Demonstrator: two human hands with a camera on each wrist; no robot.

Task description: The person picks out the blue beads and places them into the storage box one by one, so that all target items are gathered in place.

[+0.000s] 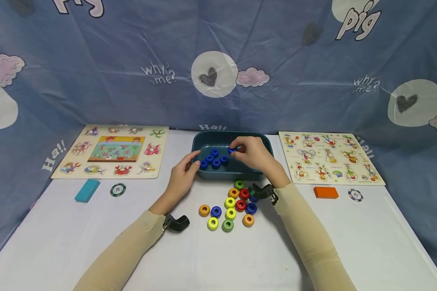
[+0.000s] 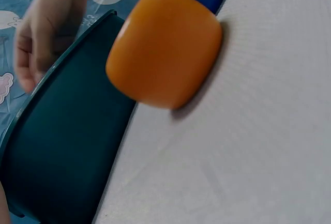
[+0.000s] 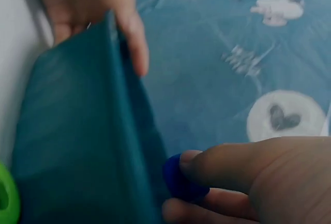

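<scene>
In the head view, a dark teal tray (image 1: 233, 174) holds several blue rings (image 1: 216, 164) grouped at its left side. My left hand (image 1: 181, 178) grips the tray's left end; in the right wrist view its extended finger (image 3: 135, 45) reaches over the rim while other fingers stay outside. My right hand (image 1: 253, 153) is above the tray's right part, pinching a blue ring (image 1: 232, 150) between thumb and fingers. The right wrist view shows this ring (image 3: 180, 179) close up, partly covered by the thumb. In front of the tray lie several rings, including yellow (image 1: 230, 214), red (image 1: 240, 205) and green (image 1: 228, 225).
Wooden picture boards stand left (image 1: 160, 153) and right (image 1: 364, 161) of the tray. A teal block (image 1: 87, 190) and a dark chip (image 1: 118, 190) lie at left, an orange block (image 1: 325, 192) and another chip (image 1: 355, 195) at right. A printed blue cloth (image 1: 131, 48) hangs behind.
</scene>
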